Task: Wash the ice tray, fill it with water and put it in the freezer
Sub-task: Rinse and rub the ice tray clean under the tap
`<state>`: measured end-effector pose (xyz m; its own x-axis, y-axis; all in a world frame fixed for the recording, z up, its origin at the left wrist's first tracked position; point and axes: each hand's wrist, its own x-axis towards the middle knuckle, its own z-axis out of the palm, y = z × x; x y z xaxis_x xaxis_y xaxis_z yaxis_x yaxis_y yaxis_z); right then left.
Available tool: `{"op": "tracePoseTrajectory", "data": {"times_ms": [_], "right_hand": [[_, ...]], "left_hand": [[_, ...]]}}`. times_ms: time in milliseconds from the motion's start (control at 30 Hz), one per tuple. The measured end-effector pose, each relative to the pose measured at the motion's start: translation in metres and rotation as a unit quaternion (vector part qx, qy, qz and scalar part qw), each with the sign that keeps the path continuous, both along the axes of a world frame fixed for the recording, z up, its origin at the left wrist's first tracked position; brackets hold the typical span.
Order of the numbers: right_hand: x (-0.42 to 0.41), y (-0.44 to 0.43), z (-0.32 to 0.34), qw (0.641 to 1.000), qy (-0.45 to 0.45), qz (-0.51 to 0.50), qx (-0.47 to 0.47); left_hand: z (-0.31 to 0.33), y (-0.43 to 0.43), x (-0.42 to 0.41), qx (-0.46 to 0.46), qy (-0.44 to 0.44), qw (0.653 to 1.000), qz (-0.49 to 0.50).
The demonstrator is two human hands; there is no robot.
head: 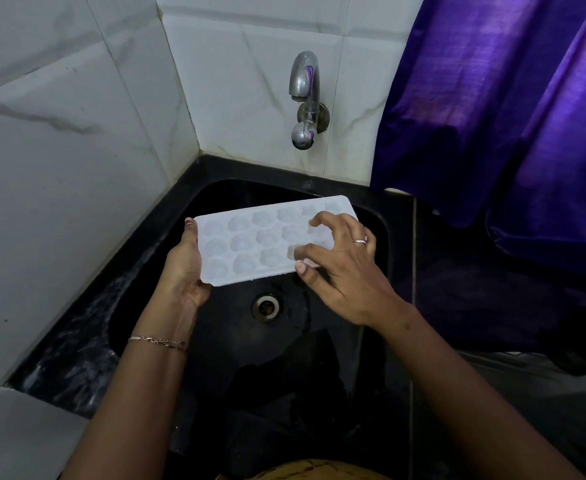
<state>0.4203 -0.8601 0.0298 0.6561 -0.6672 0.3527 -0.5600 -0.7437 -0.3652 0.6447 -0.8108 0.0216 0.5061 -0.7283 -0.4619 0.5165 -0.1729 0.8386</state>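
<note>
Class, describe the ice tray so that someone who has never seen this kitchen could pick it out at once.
Find the black sink in the corner of the white marble-tiled walls, below the chrome tap. Held above its basin, just beyond the drain, is the ice tray, gripped at its end by the left hand while the right hand rubs its cups. It is the only white, dimpled rectangle against the dark basin.

The right hand (340, 261) covers the near right compartments of the ice tray (267, 237), and its fingers (319, 220) are motion-blurred. The left hand (185, 268) hides the tray's left edge underside. The purple curtain (509, 116) conceals the wall behind it.
</note>
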Motion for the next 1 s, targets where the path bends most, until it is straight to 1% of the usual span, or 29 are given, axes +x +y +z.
{"op": "tracePoseTrajectory", "data": {"times_ms": [133,267,367,500,633,867,1000], "right_hand": [[0.007,0.009,0.016,1.000,-0.019,0.009,0.004],[0.021,0.013,0.019,0.999,0.030,0.026,-0.033],[0.024,0.012,0.015,0.999,0.034,0.024,-0.016],[0.022,0.011,0.013,0.999,0.032,0.038,0.005],[0.019,0.012,0.012,1.000,0.015,0.023,0.013],[0.019,0.014,0.013,0.998,0.037,0.054,0.025],[0.017,0.014,0.013,0.998,0.019,0.037,0.039]], "left_hand": [[0.003,0.000,-0.003,-0.003,0.010,1.000,-0.003],[0.005,-0.001,-0.011,-0.002,-0.004,1.000,-0.018],[0.005,-0.001,-0.012,0.002,-0.010,1.000,-0.013],[0.004,0.004,-0.014,0.002,0.003,1.000,-0.010],[0.004,0.006,-0.016,0.006,0.001,1.000,-0.010],[0.005,0.005,-0.013,0.014,-0.012,1.000,-0.019],[0.008,0.004,-0.015,0.003,-0.008,1.000,-0.018]]}}
